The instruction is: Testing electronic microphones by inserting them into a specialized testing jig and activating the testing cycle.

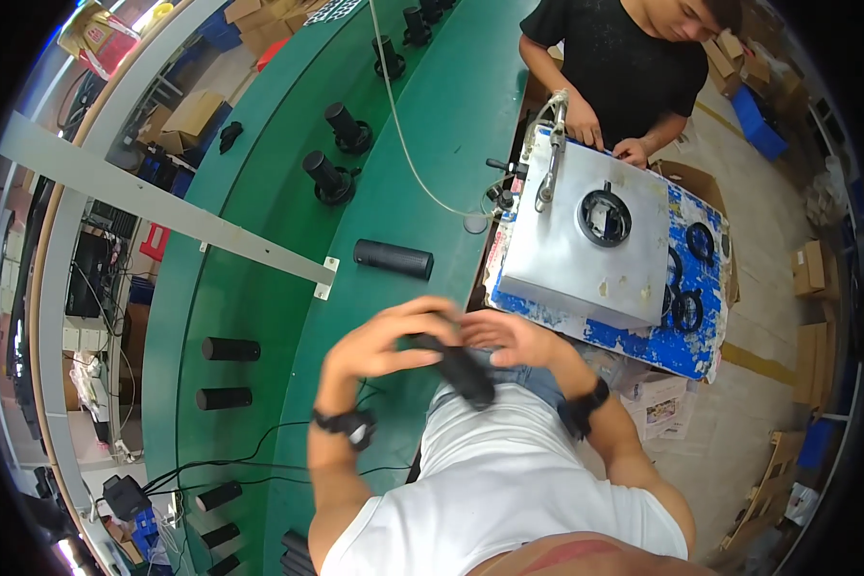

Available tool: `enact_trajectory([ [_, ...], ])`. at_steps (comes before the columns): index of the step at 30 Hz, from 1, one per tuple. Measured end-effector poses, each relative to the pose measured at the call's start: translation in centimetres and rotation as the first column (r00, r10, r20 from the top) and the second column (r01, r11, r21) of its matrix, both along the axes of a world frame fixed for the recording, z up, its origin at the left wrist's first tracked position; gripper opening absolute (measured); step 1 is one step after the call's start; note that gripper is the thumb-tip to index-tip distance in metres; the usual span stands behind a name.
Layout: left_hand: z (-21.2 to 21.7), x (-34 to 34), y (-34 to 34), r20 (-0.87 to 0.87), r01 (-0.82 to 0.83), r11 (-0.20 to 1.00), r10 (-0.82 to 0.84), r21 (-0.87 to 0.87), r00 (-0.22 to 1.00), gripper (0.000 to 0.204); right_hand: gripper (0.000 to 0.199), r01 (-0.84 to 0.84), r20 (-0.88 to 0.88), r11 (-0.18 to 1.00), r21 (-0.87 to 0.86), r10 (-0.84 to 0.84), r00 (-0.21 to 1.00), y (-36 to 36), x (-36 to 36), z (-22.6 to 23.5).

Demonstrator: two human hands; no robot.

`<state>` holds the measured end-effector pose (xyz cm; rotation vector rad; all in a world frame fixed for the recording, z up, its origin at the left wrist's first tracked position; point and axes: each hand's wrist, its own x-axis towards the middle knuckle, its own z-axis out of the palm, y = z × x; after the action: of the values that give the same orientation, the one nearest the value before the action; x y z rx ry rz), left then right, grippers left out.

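Hands (394, 342) at blurred black cylinder (468, 376)

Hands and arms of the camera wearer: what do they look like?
Left hand and right hand are gloveless. Each wrist wears a black band; the left one carries a rounded piece. The white top leaves both forearms bare.

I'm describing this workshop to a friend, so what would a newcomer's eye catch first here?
Probably the black tube, blurred at lower centre, held in the person's left hand with the right hand close by. Next might come the silver box on a chipped blue tabletop, right of centre, with a co-worker behind it. The long green bench left of centre also stands out.
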<state>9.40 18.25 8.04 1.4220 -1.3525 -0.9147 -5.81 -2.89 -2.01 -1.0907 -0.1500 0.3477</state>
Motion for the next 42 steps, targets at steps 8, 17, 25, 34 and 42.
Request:
enact_trajectory([
  [8,-5.3,-4.6,-13.2,-0.302,-0.412,0.894,0.349,-0.177,0.887,0.074,0.057,0.661,-0.086,0.418,0.623,-0.803,0.590,-7.3,0.9,2.9],
  [17,-7.7,-9.4,-18.2,-0.734,-0.134,0.989,0.134,0.059,0.666,0.053,0.068,0.686,0.114,0.411,0.600,-0.893,0.435,-10.5,-3.5,3.2],
  [25,-7.7,-9.1,-19.1,-0.992,0.308,0.947,0.055,0.087,0.110,0.077,0.082,0.330,0.451,0.713,0.619,-0.666,0.594,-14.6,-3.6,3.1],
  [34,-10.3,-9.2,-19.4,-0.997,0.293,0.955,0.070,0.055,-0.041,0.075,0.064,0.283,0.595,0.887,0.365,-0.457,0.661,-17.6,-0.2,6.6],
  [42,-12.0,-7.0,-16.9,-0.984,0.092,0.990,0.091,0.106,0.155,0.041,0.031,0.949,0.723,0.287,-0.133,-0.627,0.291,-21.9,3.5,5.0],
])
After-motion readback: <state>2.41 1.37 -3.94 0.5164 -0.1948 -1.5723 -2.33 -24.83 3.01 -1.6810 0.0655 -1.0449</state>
